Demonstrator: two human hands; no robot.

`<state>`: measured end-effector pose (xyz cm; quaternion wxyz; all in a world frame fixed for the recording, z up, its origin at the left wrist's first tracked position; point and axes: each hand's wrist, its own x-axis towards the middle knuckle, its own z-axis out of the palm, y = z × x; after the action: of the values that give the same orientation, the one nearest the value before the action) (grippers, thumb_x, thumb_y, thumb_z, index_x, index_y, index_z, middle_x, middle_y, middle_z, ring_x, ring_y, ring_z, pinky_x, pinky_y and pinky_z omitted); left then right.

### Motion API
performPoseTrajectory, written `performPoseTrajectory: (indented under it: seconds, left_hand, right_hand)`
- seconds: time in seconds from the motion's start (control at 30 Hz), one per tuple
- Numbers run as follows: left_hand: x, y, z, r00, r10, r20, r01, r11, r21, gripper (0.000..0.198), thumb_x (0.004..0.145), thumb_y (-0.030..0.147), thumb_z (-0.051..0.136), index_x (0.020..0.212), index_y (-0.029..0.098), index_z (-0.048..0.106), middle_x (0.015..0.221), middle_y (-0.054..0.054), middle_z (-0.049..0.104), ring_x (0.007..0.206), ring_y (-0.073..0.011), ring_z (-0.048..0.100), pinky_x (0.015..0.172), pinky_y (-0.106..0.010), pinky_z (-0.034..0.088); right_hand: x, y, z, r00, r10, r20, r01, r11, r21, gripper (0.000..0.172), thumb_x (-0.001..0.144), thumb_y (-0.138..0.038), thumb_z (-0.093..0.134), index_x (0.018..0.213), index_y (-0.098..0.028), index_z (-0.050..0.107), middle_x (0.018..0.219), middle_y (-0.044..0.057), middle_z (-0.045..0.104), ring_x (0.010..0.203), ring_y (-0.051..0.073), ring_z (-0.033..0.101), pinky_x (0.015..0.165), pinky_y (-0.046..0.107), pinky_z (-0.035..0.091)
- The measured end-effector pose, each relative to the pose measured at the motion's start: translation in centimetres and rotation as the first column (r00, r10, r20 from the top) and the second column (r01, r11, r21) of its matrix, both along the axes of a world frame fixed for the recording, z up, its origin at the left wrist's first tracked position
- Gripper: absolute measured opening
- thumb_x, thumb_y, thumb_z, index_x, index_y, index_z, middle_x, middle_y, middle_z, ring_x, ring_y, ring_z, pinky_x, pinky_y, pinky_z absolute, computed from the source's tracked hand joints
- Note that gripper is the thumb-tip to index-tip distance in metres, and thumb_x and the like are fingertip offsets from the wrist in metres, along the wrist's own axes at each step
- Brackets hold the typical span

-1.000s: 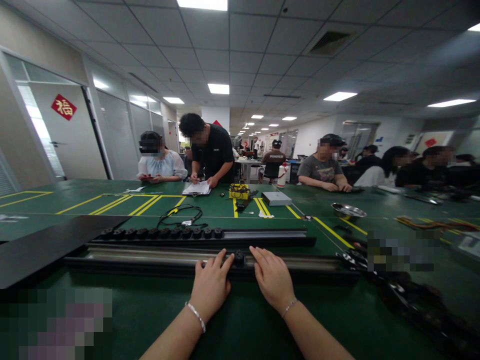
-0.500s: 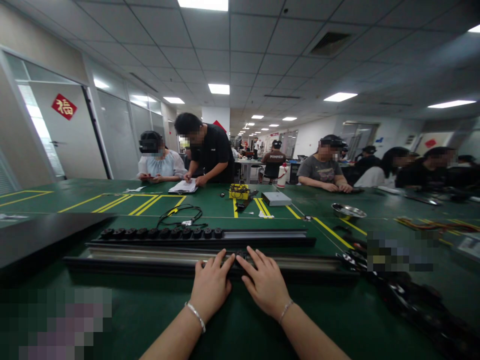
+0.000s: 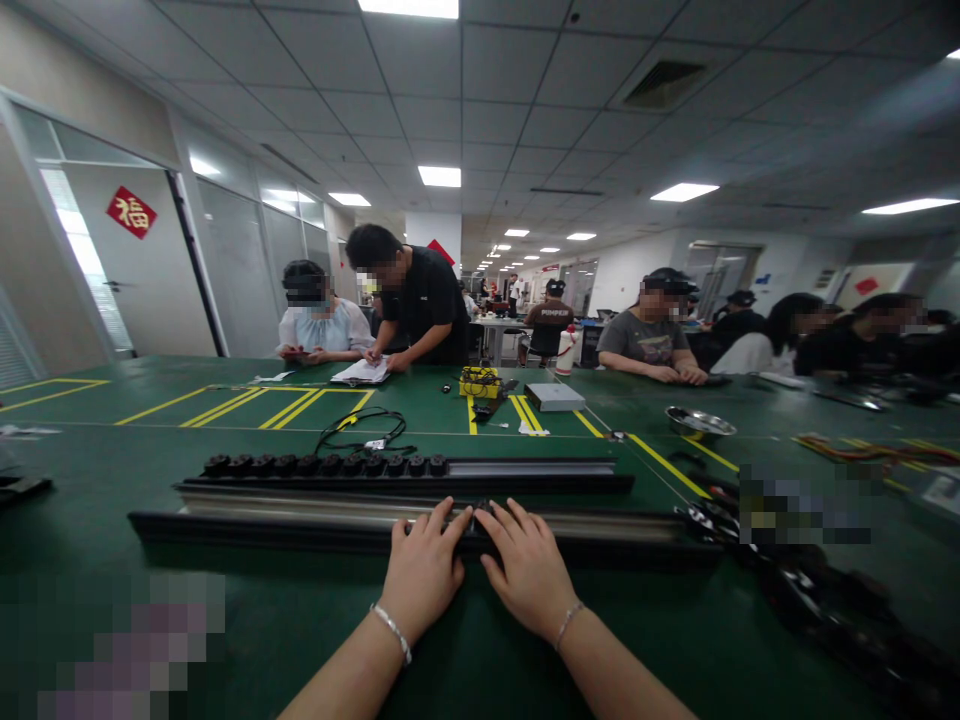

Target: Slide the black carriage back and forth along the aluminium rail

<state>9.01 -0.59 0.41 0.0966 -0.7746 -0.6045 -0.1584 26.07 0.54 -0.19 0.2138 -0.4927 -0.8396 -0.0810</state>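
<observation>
My left hand (image 3: 422, 562) lies over the front black-edged metal rail (image 3: 285, 510), its fingers stretched out and apart. Beside it, my right hand (image 3: 531, 568) rests on the same rail, fingers spread too. Between the two index fingertips a small black part (image 3: 482, 508) shows in the rail's channel; the fingers partly cover it, and its kind is unclear. Just behind lies a second rail (image 3: 536, 468) with a row of several round black pieces (image 3: 330, 465) along its left half. Both thumbs are toward the near side of the front rail.
A heap of dark parts (image 3: 832, 600) spreads over the green table (image 3: 315, 620) on the right. Farther back are a metal bowl (image 3: 699, 422), a grey box (image 3: 553, 397), a yellow basket (image 3: 480, 381) and a coiled black cable (image 3: 364, 430). Other people sit and stand along the far side.
The large dark panel at the left has left the table area; a small dark object shows at the left edge. My right fingers have shifted slightly, while my left hand stays nearly still.
</observation>
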Motion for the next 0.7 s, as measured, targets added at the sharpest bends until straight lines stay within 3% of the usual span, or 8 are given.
performPoseTrajectory:
  seconds: [0.7]
  left_hand:
    - [0.02, -0.06, -0.21, 1.000, 0.009, -0.010, -0.009, 1.000, 0.008, 0.057, 0.075, 0.019, 0.046, 0.130, 0.035, 0.038, 0.138, -0.002, 0.040, 0.113, -0.0234, 0.044, 0.092, -0.044, 0.029]
  right_hand:
    - [-0.03, 0.01, 0.10, 0.999, -0.009, -0.047, 0.010, 1.000, 0.012, 0.046, 0.080, -0.026, 0.044, 0.126, -0.029, 0.046, 0.130, 0.004, 0.049, 0.123, 0.021, 0.037, 0.098, 0.039, 0.030]
